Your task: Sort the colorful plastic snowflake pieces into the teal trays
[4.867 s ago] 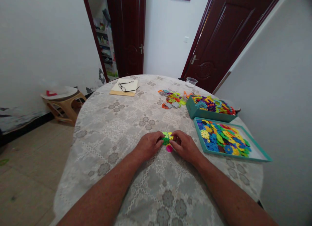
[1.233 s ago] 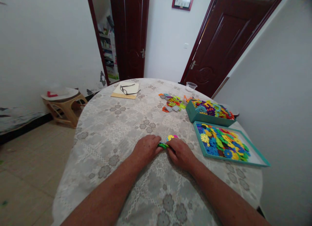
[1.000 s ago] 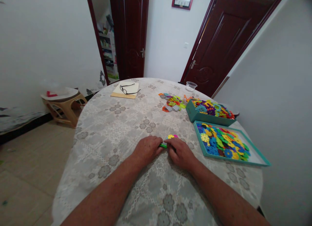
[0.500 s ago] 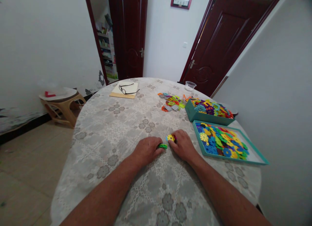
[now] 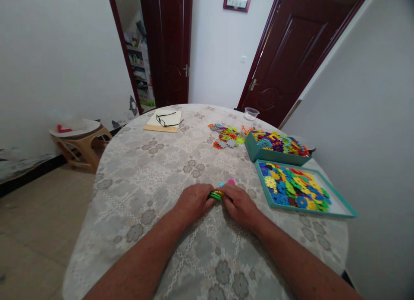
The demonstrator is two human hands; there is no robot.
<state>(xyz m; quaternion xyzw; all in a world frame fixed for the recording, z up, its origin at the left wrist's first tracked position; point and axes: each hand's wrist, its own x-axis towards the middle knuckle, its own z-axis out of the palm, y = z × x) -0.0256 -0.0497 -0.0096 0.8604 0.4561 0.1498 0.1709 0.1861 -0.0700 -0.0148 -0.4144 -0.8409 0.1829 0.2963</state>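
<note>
My left hand is closed round green toothed plastic discs, seen edge-on over the cloth. Against it, my right hand pinches a yellow toothed disc, mostly hidden by the fingers and touching or almost touching the green ones. Just beyond the right fingers show a pink piece and a light blue piece; whether the hand holds these or they lie on the table, I cannot tell.
To the right, a teal tray holds blue, yellow and green discs. Behind it stands a teal box heaped with more. Loose discs lie left of the box. Farther off are a clear bowl and eyeglasses on a notepad.
My right hand has moved left and turned, bringing the yellow disc against the green ones. The pink piece shows more beyond the fingers. My left hand stays almost in place.
</note>
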